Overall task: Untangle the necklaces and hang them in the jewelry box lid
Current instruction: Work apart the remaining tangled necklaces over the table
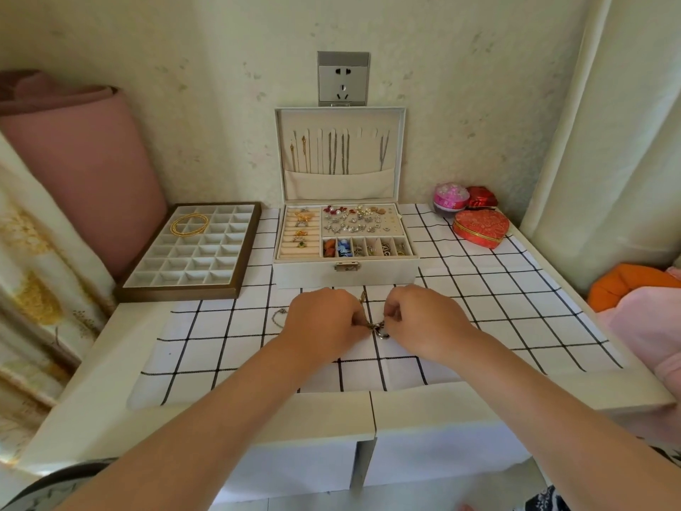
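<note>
While the jewelry box (346, 269) is sitting open at twelve o'clock on the counter (258, 414), with several chains (337, 153) hanging in its upright lid (339, 114), both hands are working at six o'clock just in front of it. The left hand (324, 322) and right hand (423, 319) are each curling their fingers (392, 313) to pinch the tangled necklaces (376, 328), which are lying between them on the checked cloth (221, 348).

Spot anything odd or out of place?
Knotted clump of gold and silver necklace chains, pinched by left hand and right hand on the checked cloth. Thin gold bangles lie across several cells of the white grid tray, not inside one.
</note>
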{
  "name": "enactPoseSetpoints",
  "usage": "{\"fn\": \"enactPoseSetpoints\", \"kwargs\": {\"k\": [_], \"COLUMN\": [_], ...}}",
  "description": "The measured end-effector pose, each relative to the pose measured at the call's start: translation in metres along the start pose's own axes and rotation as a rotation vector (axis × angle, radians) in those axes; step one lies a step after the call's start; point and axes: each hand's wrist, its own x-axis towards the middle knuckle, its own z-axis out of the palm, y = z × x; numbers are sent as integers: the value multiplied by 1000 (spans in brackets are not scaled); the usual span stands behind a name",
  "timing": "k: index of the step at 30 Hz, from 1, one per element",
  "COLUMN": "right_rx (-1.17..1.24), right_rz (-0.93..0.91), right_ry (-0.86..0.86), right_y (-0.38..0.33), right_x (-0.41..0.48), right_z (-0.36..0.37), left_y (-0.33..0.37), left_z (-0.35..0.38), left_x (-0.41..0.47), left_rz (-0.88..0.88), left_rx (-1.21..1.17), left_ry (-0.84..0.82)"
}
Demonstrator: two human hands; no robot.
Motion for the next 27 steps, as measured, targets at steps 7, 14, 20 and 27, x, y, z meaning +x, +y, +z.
{"fn": "enactPoseSetpoints", "kwargs": {"k": [7,14,20,27], "right_rx": [17,84,74,10], "right_rz": [-150,-159,-167,-145], "right_ry": [-15,-125,-139,-119], "right_y": [-2,-5,-8,-9], "right_x": [5,6,7,9], "right_z": [-3,-9,-10,-7], "left_y": [0,-19,-18,-8], "left_z": [2,-8,-4,-1], "left_x": [4,-2,-14,-12], "left_rz": [-30,-126,-72,21], "left_rx": [131,-170,-125,-39], "left_ry": [-76,-321,-104,53]}}
